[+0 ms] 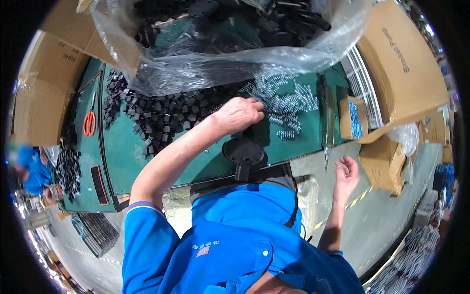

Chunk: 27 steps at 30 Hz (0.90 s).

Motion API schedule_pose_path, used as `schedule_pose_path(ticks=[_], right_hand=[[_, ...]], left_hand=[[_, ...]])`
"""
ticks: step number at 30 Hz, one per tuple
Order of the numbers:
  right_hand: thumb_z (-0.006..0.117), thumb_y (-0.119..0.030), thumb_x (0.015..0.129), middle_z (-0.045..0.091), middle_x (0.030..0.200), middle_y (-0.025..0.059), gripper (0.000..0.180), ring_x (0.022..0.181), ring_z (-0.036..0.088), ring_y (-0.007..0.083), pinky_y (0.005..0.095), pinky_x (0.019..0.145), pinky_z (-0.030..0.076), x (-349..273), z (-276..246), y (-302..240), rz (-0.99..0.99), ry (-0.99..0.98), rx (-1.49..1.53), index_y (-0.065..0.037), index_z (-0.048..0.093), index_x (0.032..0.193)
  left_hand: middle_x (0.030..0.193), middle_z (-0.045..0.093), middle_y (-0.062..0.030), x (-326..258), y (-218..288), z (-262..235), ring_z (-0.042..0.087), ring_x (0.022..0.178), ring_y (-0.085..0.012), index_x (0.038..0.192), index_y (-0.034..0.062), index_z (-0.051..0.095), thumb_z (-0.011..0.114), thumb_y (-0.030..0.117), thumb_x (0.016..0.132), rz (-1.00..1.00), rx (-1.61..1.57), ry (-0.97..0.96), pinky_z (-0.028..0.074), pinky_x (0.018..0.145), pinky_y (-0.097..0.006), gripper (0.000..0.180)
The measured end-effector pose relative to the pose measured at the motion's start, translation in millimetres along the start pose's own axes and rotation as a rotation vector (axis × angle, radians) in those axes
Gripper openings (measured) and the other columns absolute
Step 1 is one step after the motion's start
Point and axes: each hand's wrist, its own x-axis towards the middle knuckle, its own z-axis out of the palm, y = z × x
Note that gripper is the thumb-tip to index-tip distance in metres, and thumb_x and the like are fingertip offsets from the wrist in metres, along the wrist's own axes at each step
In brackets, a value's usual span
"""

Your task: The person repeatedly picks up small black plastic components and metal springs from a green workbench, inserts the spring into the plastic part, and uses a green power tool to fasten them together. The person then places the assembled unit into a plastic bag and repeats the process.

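My left hand is over the green table with its fingers curled together, at the border between a pile of small black plastic blocks and a heap of shiny coil springs. Whatever is in its fingertips, if anything, is hidden. Just below that hand, at the table's near edge, lies a black plastic part with an oval plate and a short stem. My right hand is off the table to the right, fingers loosely bent and apart, with nothing visible in it. Closest to it is the tip of a power screwdriver.
A clear plastic bag of black parts covers the table's far side. Orange-handled scissors and a phone lie at left. A small carton of bluish metal pieces and a large cardboard box stand at right. Another person is far left.
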Motion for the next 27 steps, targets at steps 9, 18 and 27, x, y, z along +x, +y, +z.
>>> schedule_pose_path(ticks=[9,18,27], right_hand=[[0.062,0.006,0.084,0.064,0.086,0.0062,0.013,0.077,0.062,0.0103,0.0224,0.067,0.048,48.4,140.9,-98.0,-0.562,-0.494,0.076,0.002,0.065,0.096],[0.067,-0.015,0.080,0.057,0.098,0.0069,0.029,0.091,0.062,0.0276,0.0397,0.074,0.051,63.8,314.5,-109.8,-0.997,-0.751,-0.553,-0.014,0.064,0.109],[0.067,-0.014,0.081,0.059,0.094,0.0086,0.022,0.080,0.063,0.0253,0.0367,0.070,0.052,79.9,299.1,-108.9,-0.975,-0.803,-0.351,-0.008,0.063,0.103]], left_hand=[[0.084,0.054,-0.0080,-18.4,48.3,-27.7,0.060,0.077,-0.0264,0.095,0.0055,0.059,0.061,0.008,0.080,-0.297,-0.299,0.399,0.051,0.061,-0.038,0.015],[0.089,0.064,-0.0078,-50.0,70.0,-3.4,0.065,0.078,-0.0250,0.095,0.0069,0.065,0.073,0.010,0.078,-0.749,-0.574,0.628,0.051,0.063,-0.033,0.018],[0.088,0.065,-0.0088,-47.0,65.8,-0.2,0.066,0.083,-0.0262,0.093,0.0047,0.066,0.074,0.003,0.073,-0.670,-0.585,0.557,0.052,0.070,-0.034,0.022]])
